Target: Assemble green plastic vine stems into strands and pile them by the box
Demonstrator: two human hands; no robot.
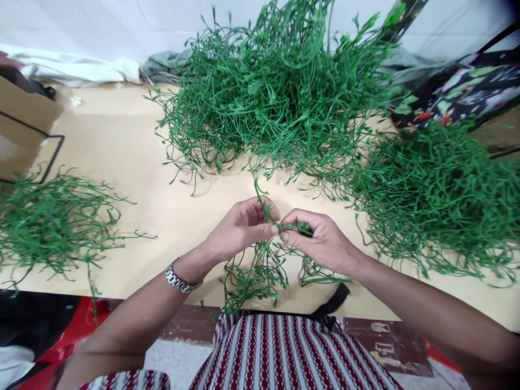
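Over the near middle of the table, my left hand [246,225] pinches a thin green plant stem [263,199] between thumb and fingers. Right beside it, my right hand [325,241] is also closed on green stems, thumb against forefinger, and the fingertips of both hands almost touch. The stems look like artificial plant sprigs; how they join at the fingertips is too small to make out. Below the hands a small bunch of stems [258,273] hangs or lies on the table, and a few more stems [319,271] lie under my right hand.
A large heap of green stems [276,103] fills the back of the table [162,208]. More heaps lie at the right [442,200] and left [52,222]. A cardboard box [24,119] stands at left, a floral cloth [467,92] at back right. A black strap [335,300] crosses the front edge.
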